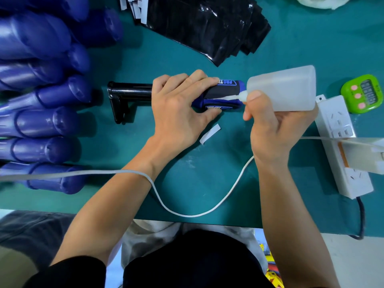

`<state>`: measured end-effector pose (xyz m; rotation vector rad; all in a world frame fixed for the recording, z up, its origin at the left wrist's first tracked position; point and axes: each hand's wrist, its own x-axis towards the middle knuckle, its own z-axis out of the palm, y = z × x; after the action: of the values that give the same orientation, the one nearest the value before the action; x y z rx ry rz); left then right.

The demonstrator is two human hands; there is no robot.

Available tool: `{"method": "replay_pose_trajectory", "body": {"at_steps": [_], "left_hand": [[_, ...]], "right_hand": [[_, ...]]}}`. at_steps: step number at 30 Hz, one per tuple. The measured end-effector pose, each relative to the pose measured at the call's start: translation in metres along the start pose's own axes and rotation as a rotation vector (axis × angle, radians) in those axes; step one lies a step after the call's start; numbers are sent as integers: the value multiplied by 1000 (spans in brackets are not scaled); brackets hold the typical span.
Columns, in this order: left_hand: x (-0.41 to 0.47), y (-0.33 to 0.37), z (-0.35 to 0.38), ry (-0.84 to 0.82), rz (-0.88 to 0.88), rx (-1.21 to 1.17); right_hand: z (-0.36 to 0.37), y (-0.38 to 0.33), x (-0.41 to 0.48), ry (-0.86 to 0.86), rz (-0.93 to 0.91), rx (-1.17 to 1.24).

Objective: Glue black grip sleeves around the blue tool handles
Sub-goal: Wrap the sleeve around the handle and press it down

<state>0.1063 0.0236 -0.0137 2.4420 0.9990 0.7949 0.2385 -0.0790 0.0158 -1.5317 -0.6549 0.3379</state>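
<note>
1. Head view: a worker's left hand (pixel 180 100) grips a blue tool handle (pixel 239 86) mounted on a black stand (pixel 124 94) mid-way across the teal table (pixel 291 48), with a black grip sleeve (pixel 216 92) partly wrapped round it.
2. The right hand (pixel 268 129) holds a glue bottle (pixel 286 88), its nozzle on the sleeve's seam; gluing looks under way.
3. A heap of bare blue handles (pixel 45 121) at left and a stack of black sleeves (pixel 207 28) beyond suggest much work remains.

Evenly lit teal worktable (pixel 197 179); pale floor (pixel 357 267) beyond its near edge.
</note>
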Motion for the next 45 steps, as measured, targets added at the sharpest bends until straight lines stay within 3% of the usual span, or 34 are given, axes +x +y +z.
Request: {"method": "replay_pose_trajectory", "body": {"at_steps": [18,45], "left_hand": [[0,3,-2,-13,-18,-8],[0,0,1,21,19,21]], "right_hand": [[2,-6,-1,60,132,32],[-4,-4,3,108,108,-15]]}}
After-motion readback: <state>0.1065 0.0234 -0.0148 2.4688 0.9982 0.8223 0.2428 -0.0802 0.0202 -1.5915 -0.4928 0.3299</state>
